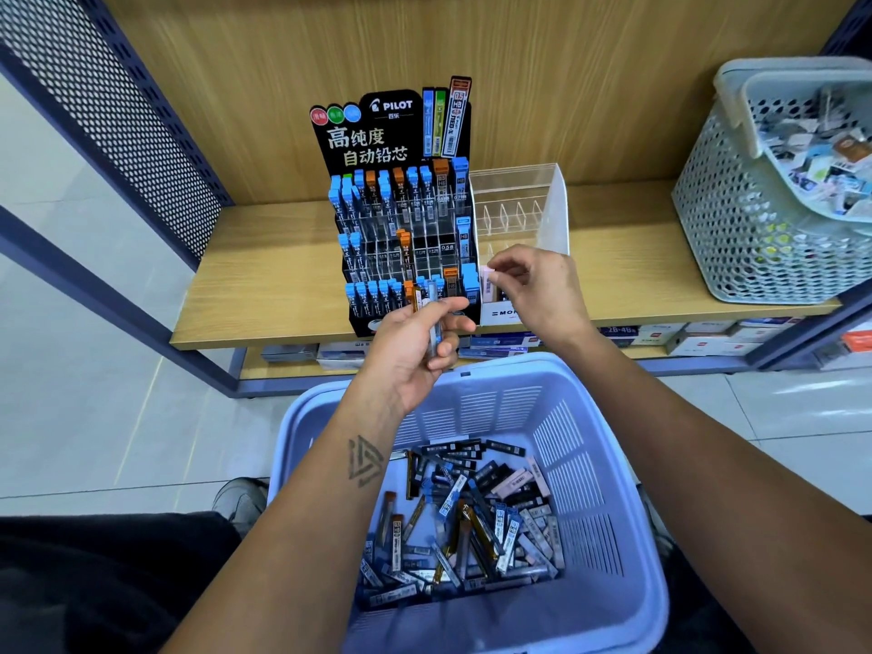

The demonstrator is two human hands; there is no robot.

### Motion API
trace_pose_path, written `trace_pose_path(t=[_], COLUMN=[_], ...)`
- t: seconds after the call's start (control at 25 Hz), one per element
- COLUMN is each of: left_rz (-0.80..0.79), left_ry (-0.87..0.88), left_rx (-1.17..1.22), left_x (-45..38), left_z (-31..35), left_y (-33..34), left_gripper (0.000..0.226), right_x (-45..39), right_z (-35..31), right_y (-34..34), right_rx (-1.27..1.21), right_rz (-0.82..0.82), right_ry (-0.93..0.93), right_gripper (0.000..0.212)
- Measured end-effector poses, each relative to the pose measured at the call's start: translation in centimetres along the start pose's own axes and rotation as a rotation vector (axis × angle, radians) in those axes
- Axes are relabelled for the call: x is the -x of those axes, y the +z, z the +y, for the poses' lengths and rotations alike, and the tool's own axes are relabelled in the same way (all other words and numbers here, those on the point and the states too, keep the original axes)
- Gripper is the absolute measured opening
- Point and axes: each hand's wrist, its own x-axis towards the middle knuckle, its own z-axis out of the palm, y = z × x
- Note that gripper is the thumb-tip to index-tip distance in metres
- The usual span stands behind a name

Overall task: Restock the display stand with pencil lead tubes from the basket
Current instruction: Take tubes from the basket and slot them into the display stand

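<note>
Stand (401,238) at the shelf's (264,276) front edge is maybe half full, middle row mostly bare. Left hand (415,342) grips a few tubes (431,323); right hand (538,285) pinches a pink one (488,287). Basket (590,464) holds loads more.

A wooden shelf (264,295) runs across the middle of the frame, backed by a wood-grain panel (566,63). A dark blue perforated metal side panel (108,101) slants down the upper left. Pale glossy floor tiles (94,417) fill the left and lower right. Boxed stock (698,339) sits on a lower shelf at right, under the wooden board's edge.
</note>
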Motion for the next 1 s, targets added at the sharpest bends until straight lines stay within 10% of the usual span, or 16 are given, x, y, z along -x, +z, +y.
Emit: trace_pose_path(t=[0.64, 1.0], left_rz=[-0.077, -0.226], left_ry=[-0.070, -0.156], left_rx=[-0.052, 0.009], left_x=[1.1, 2.8], left_z=[0.0, 0.4], left_y=[-0.5, -1.3], left_gripper=[0.028, 0.020], right_x=[1.2, 1.4], right_z=[-0.9, -6.6], right_y=[-0.1, -1.3], right_rx=[-0.012, -0.421], right_rz=[-0.010, -0.561], right_ry=[0.061, 0.204], right_gripper=[0.015, 0.006])
